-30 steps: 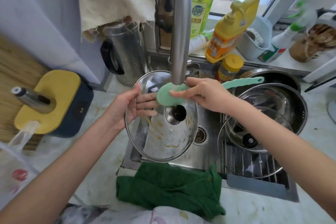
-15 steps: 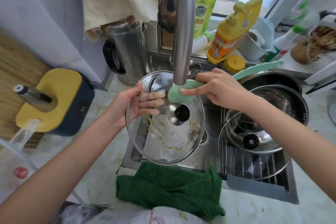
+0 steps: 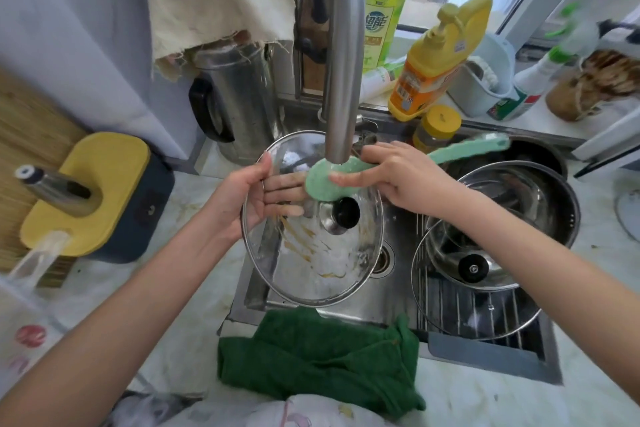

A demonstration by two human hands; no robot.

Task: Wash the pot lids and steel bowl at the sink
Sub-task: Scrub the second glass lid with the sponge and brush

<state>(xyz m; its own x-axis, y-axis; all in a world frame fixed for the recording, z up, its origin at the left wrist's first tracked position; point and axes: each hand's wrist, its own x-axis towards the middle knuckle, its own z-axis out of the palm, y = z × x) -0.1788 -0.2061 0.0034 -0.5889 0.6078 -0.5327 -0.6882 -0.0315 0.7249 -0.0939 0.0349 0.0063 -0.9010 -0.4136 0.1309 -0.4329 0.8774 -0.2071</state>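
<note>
Over the sink (image 3: 398,229), the fingers of my left hand (image 3: 258,196) grip the smeared glass lid (image 3: 311,270); my right hand (image 3: 391,177) pinches the green brush (image 3: 318,185), partly hidden behind the faucet (image 3: 343,80). The far bottle (image 3: 381,28) reads 超能.

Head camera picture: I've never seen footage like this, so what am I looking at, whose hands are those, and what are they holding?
There is no machine here. A person wears a wide-angle camera on the head, so this single picture looks down at their own two arms over a kitchen sink. The left hand grips the rim of a dirty glass pot lid, held tilted beneath the faucet. The right hand holds a green long-handled scrubber, its pad against the lid near the black knob. To the right, a second lid sits by a steel bowl. A green cloth lies on the counter at the sink's front edge.
</note>
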